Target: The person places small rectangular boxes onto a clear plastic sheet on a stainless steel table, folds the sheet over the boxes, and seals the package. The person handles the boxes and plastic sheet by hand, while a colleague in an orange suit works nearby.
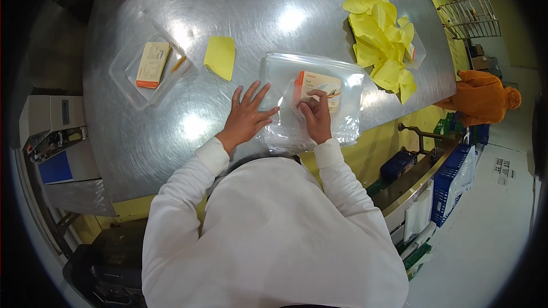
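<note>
A stack of clear plastic bags (348,115) lies flat at the near edge of the steel table. A small cream and orange printed box (332,87) rests on or inside the top bag; I cannot tell which. My right hand (317,117) is over the box's lower part, fingers curled in and thumb against them, pinching what looks like the bag's film. My left hand (245,118) is spread, palm down, its fingertips at the left edge of the bags. To its upper left lies a yellow sheet (220,57).
A clear plastic tub (127,84) holding similar boxes (153,63) stands at the left. Crumpled yellow sheets (379,40) cover another clear container at the right. A machine (63,114) stands off the left edge. Beyond the right end is a person in orange (485,97), with blue crates (448,179) nearer.
</note>
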### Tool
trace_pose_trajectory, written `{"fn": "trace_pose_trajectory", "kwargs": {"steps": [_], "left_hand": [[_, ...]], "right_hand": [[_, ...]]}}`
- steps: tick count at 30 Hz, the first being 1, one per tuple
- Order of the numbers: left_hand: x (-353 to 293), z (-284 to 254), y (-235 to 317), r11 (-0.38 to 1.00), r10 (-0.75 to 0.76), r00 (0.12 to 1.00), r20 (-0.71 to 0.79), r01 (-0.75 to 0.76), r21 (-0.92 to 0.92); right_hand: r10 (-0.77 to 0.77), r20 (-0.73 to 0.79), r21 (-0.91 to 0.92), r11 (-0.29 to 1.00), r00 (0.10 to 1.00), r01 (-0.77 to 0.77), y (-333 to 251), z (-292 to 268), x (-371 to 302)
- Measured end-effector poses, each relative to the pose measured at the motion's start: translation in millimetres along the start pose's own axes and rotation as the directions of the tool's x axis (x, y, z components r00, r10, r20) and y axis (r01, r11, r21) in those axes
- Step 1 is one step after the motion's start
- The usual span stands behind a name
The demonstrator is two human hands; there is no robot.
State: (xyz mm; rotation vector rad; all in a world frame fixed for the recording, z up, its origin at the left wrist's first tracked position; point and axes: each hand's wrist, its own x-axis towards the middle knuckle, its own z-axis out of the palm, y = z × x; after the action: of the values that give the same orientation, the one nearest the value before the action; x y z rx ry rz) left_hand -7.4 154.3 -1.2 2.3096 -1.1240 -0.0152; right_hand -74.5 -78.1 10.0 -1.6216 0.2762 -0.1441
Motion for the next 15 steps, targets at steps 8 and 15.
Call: {"fn": "trace_pose_trajectory", "kwargs": {"steps": [8,15], "left_hand": [[18.7,9.4,-8.3,0.993,0.102,0.992,-0.080,-0.106,-0.053],[31.0,10.5,-8.9,0.963,0.162,0.986,-0.029,-0.165,-0.214]], "right_hand": [[-0.070,-0.008,-0.167,0.984,0.997,0.068,32.2,-7.3,1.2],[-0.130,-0.102,-0.110,0.987,0.986,0.118,8.3,0.4,-1.6]]}}
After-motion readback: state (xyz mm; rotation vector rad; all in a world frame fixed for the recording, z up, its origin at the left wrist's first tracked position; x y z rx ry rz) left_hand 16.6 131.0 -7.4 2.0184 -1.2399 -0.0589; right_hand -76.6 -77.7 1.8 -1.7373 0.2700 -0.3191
